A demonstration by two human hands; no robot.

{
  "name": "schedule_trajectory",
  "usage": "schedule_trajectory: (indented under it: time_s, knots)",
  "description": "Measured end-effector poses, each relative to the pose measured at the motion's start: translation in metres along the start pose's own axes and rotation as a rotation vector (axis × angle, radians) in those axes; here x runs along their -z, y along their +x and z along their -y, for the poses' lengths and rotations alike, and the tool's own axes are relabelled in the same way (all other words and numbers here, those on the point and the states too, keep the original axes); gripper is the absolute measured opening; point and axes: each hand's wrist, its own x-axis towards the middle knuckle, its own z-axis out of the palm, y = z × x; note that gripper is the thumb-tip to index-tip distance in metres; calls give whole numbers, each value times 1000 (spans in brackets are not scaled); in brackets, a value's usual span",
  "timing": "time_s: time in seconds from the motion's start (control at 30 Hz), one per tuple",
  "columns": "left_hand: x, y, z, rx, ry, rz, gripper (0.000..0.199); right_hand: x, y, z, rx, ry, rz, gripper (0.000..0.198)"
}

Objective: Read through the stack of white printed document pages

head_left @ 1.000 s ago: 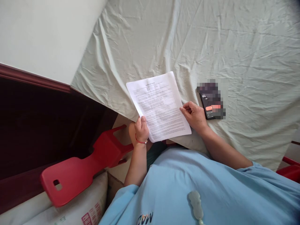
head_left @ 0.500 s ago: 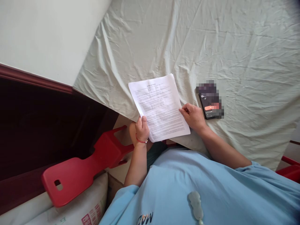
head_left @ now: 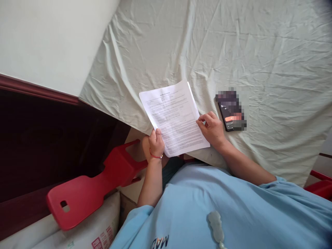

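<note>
Several printed sheets of paper (head_left: 173,114) lie tilted over the near edge of the cloth, text side up. My left hand (head_left: 156,143), with a red cord bracelet at the wrist, grips their lower left edge, thumb on top. At the right edge my right hand (head_left: 211,129) has thumb and index finger pinched together on the paper. Along the upper right, the top sheet stands slightly off the sheets beneath, whose white edge shows. A dark phone (head_left: 229,116), partly blurred out, rests on the cloth just right of my right hand.
A wrinkled pale cloth (head_left: 249,58) covers the table. To the left are a red plastic chair (head_left: 77,197), a dark wood panel (head_left: 38,145) and a white printed sack (head_left: 103,224). Another red plastic piece (head_left: 320,186) shows at the right edge.
The top sheet has shifted a little left against those below, baring their edge at the upper right. My right hand has moved slightly left with it; my left hand keeps its grip.
</note>
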Motion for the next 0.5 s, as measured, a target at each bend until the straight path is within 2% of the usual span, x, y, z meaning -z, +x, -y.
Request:
schedule_trajectory:
  time_s: [0.17,0.27,0.33,0.43,0.5]
  knots:
    - [3,-1,-7,4,83,13,43,1,-1,1,24,19,20,14]
    - [1,0,-6,16,27,6,44,2,-1,1,-37,99,28,19]
    - [0,1,-4,24,-13,-4,45,4,0,2,-101,264,87,28]
    - [1,0,-7,66,-79,3,48,5,1,4,-212,657,248,47]
    - [2,-4,-14,129,-200,15,49,7,2,7,-262,831,290,51]
